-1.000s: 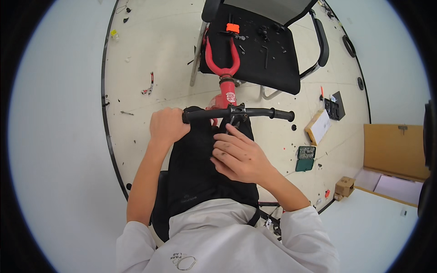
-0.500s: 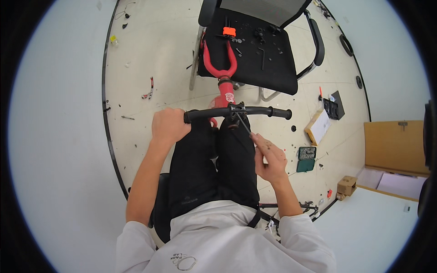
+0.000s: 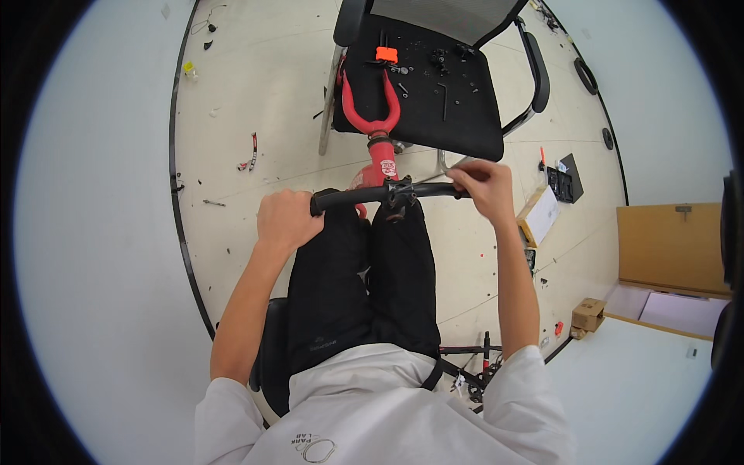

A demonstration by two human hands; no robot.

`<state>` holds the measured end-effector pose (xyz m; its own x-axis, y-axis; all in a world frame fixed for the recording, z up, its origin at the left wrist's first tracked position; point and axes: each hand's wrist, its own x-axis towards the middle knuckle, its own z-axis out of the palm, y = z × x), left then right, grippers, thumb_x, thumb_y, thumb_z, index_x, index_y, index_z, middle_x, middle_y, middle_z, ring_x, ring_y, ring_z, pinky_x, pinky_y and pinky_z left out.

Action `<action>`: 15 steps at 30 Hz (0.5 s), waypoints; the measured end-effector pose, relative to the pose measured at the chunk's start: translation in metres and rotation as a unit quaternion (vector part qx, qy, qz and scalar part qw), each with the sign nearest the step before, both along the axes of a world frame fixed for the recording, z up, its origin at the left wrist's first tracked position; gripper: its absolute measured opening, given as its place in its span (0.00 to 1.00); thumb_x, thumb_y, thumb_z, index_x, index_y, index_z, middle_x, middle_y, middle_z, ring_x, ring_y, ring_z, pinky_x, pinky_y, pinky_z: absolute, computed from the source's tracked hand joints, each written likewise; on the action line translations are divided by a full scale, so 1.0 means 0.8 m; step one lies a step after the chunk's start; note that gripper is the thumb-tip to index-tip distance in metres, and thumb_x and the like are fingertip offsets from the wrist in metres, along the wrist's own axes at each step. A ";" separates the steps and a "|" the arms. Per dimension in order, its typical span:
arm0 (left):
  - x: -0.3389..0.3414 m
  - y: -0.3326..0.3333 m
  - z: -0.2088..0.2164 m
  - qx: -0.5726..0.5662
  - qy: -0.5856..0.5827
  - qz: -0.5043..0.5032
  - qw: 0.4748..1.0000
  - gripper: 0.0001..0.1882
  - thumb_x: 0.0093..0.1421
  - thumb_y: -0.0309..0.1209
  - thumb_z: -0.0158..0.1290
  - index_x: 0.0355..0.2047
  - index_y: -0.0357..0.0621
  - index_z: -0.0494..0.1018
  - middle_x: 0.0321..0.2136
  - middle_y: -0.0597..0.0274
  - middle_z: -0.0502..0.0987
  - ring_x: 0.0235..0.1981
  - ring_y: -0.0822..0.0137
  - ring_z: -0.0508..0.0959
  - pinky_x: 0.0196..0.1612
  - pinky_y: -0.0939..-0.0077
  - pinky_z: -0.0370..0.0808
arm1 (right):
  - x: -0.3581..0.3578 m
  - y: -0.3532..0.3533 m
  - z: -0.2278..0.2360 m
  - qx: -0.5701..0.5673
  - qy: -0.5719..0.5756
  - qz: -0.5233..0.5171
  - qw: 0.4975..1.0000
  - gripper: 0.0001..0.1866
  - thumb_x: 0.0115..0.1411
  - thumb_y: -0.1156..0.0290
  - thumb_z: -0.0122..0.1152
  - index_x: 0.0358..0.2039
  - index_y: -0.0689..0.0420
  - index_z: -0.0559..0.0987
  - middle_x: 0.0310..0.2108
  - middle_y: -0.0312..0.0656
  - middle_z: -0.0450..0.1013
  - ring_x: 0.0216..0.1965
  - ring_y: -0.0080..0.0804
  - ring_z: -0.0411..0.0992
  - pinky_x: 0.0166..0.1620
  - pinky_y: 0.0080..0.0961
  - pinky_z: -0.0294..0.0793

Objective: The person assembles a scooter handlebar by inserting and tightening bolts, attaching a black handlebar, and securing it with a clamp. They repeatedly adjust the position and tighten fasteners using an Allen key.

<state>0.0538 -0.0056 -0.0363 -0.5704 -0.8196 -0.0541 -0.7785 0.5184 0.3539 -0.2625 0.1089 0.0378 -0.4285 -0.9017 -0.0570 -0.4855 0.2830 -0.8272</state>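
Up swings the right hand (image 3: 488, 190) from below the handlebar (image 3: 353, 197) to its right end, fingers clamped on a thin metal tool (image 3: 432, 179) angled toward the middle clamp (image 3: 400, 191), seemingly for leverage. Left hand (image 3: 288, 221): fingers wrapped round the left end, likely bracing against twist. The red fork (image 3: 373, 126) overlaps the chair seat's (image 3: 422, 116) near left corner, perhaps for support.

A whitish wall (image 3: 93, 232) rises well left of the left hand (image 3: 288, 222), and a brown wooden panel (image 3: 670, 248) stands well right of the right hand (image 3: 487, 188). Beyond both, a mesh-backed black armchair (image 3: 469, 122) stands on a pale tiled floor (image 3: 221, 139).
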 end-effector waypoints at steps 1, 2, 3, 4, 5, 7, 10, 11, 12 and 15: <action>0.000 0.001 0.000 -0.001 0.003 -0.004 1.000 0.13 0.50 0.41 0.61 0.22 0.44 0.81 0.17 0.50 0.77 0.20 0.48 0.79 0.27 0.58 0.76 | -0.005 -0.016 -0.003 0.001 -0.031 0.015 0.999 0.10 0.57 0.73 0.70 0.30 0.69 0.84 0.22 0.39 0.78 0.23 0.19 0.74 0.30 0.17 0.74; 0.000 0.001 0.000 -0.002 0.005 -0.006 1.000 0.13 0.50 0.42 0.61 0.22 0.44 0.81 0.17 0.50 0.77 0.20 0.48 0.79 0.27 0.58 0.76 | -0.007 -0.032 -0.008 0.017 -0.054 0.029 0.998 0.10 0.57 0.73 0.70 0.31 0.69 0.84 0.21 0.40 0.79 0.23 0.20 0.75 0.29 0.17 0.75; -0.001 0.000 0.000 -0.004 0.007 -0.008 1.000 0.14 0.50 0.42 0.61 0.22 0.44 0.81 0.17 0.50 0.77 0.20 0.48 0.79 0.27 0.58 0.76 | -0.007 -0.048 -0.011 0.024 -0.053 0.038 0.998 0.10 0.58 0.72 0.70 0.32 0.69 0.84 0.22 0.41 0.79 0.23 0.21 0.76 0.30 0.17 0.76; 0.001 0.000 -0.001 0.003 0.003 0.002 1.000 0.13 0.50 0.42 0.61 0.22 0.45 0.82 0.17 0.50 0.77 0.21 0.49 0.80 0.28 0.58 0.76 | 0.000 -0.065 -0.014 0.032 -0.056 0.052 0.997 0.10 0.58 0.72 0.70 0.32 0.69 0.84 0.22 0.41 0.79 0.23 0.21 0.77 0.30 0.17 0.78; 0.001 0.000 -0.002 0.010 -0.001 0.013 1.000 0.12 0.49 0.42 0.61 0.23 0.46 0.82 0.17 0.50 0.78 0.22 0.49 0.80 0.29 0.57 0.76 | 0.007 -0.078 -0.014 0.042 -0.071 0.066 0.994 0.11 0.58 0.72 0.69 0.33 0.70 0.84 0.23 0.44 0.80 0.25 0.24 0.79 0.32 0.19 0.81; 0.002 0.000 -0.005 0.017 -0.009 0.028 0.999 0.12 0.49 0.42 0.61 0.23 0.48 0.83 0.18 0.50 0.78 0.23 0.49 0.80 0.29 0.57 0.77 | 0.017 -0.098 -0.006 0.076 -0.094 0.066 0.990 0.11 0.59 0.73 0.69 0.33 0.71 0.84 0.24 0.45 0.80 0.26 0.26 0.80 0.32 0.20 0.82; 0.004 0.000 -0.009 0.015 -0.014 0.042 0.999 0.11 0.49 0.42 0.61 0.23 0.48 0.83 0.17 0.50 0.78 0.22 0.48 0.80 0.29 0.57 0.77 | 0.038 -0.106 -0.006 0.084 -0.147 0.040 0.985 0.11 0.59 0.74 0.67 0.33 0.73 0.83 0.25 0.48 0.80 0.27 0.29 0.81 0.33 0.22 0.84; 0.004 0.001 -0.010 0.012 -0.010 0.045 0.999 0.11 0.49 0.42 0.61 0.23 0.48 0.83 0.17 0.50 0.78 0.22 0.48 0.80 0.29 0.58 0.77 | 0.048 -0.106 -0.009 0.069 -0.166 0.037 0.983 0.11 0.59 0.75 0.67 0.33 0.73 0.83 0.25 0.48 0.80 0.27 0.30 0.81 0.33 0.22 0.84; 0.003 0.002 -0.011 0.008 -0.007 0.048 0.999 0.11 0.48 0.41 0.61 0.23 0.48 0.83 0.17 0.50 0.78 0.22 0.48 0.80 0.28 0.58 0.77 | 0.058 -0.107 -0.013 0.053 -0.185 0.033 0.981 0.11 0.59 0.75 0.67 0.33 0.73 0.83 0.25 0.48 0.80 0.26 0.30 0.81 0.33 0.22 0.84; -0.005 0.006 -0.007 0.025 0.000 0.044 0.999 0.11 0.48 0.41 0.61 0.23 0.47 0.83 0.18 0.50 0.78 0.22 0.48 0.80 0.28 0.58 0.77 | 0.089 -0.119 -0.032 0.041 -0.137 0.070 0.987 0.10 0.57 0.75 0.65 0.32 0.73 0.83 0.23 0.45 0.80 0.24 0.27 0.80 0.30 0.24 0.80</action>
<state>0.0502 -0.0007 -0.0418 -0.4966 -0.8626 -0.0964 -0.8199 0.4298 0.3781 -0.1913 0.0134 0.0126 -0.2589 -0.9383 -0.2293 -0.2848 0.3010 -0.9101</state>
